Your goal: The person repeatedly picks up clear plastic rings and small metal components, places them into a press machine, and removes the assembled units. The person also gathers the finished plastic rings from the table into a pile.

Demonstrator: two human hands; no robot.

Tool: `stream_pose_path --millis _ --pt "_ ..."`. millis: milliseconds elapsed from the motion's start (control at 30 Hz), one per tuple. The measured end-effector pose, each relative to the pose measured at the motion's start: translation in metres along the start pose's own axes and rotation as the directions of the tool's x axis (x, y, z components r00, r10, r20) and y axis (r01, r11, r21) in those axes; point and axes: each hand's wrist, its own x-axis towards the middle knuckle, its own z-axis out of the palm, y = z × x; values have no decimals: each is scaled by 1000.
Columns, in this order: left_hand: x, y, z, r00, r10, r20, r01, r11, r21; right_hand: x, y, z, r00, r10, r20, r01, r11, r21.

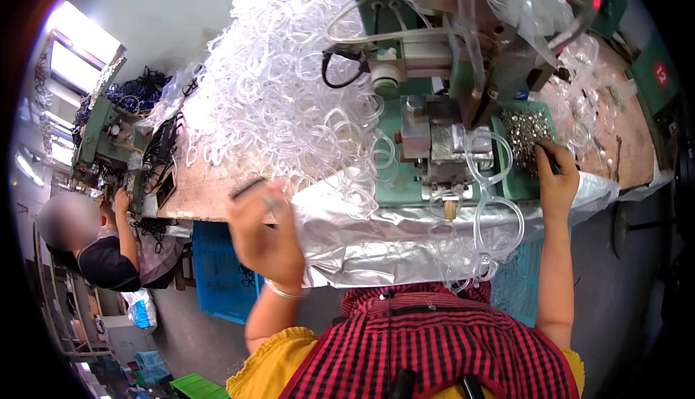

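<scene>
My left hand (266, 234) is raised over the table's front edge, before a big heap of clear plastic eyeglass frames (282, 73). It is smeared by motion, with something dark at its fingertips. At the right, my right hand (559, 178) dips its closed fingertips into a green tray (506, 180) of small shiny metal parts (526, 133). Something dark covers or lies along its fingers; what they pinch is hidden. Between my hands, a clear eyeglass frame (499, 201) hangs at the metal fixture (457, 142) of a green bench machine.
Silver foil (362, 247) covers the table's front edge. Clear hoses and a machine head (478, 59) stand above the fixture. Below the edge is a blue crate (217, 283). More clear plastic (579, 102) lies at right. Another person (105, 254) works at the far left.
</scene>
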Motion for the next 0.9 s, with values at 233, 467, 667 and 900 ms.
stream_pose_path --millis 233,467,667,900 --pt "38 -7 47 818 228 529 -331 938 107 16 -26 24 978 141 153 -167 971 173" --pt "24 -50 91 939 -35 343 49 998 -34 -14 -21 0 999 38 6 -38 999 39" --pt "38 -61 67 927 -364 -94 322 897 -302 -57 -12 -66 978 187 -94 -193 979 -60" --pt "67 -41 61 775 -578 256 412 154 -898 15 -91 -21 953 -5 304 -111 926 361"
